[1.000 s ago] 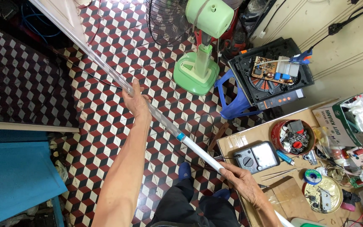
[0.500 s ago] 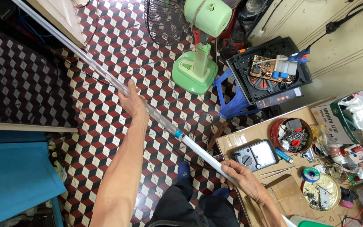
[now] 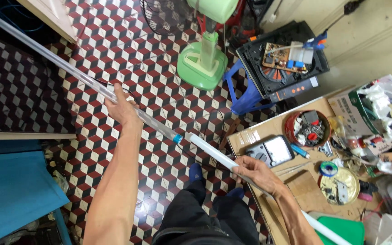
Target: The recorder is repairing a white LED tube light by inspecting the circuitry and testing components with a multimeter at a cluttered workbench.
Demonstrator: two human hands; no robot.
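Clear long plastic tube (image 3: 69, 72) runs off toward 10 o'clock, my left hand (image 3: 122, 109) clenched round it. White opaque tube (image 3: 214, 154) sits gripped in my right hand (image 3: 257, 172), approx 4 o'clock. Ends look just separated, I think. Next: align ends w/ care.

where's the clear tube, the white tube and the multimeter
clear tube (image 3: 69, 72), head view, mid-length of the tube beyond the left hand
white tube (image 3: 212, 152), head view, bare stretch before the right hand
multimeter (image 3: 271, 152), head view, its pale screen
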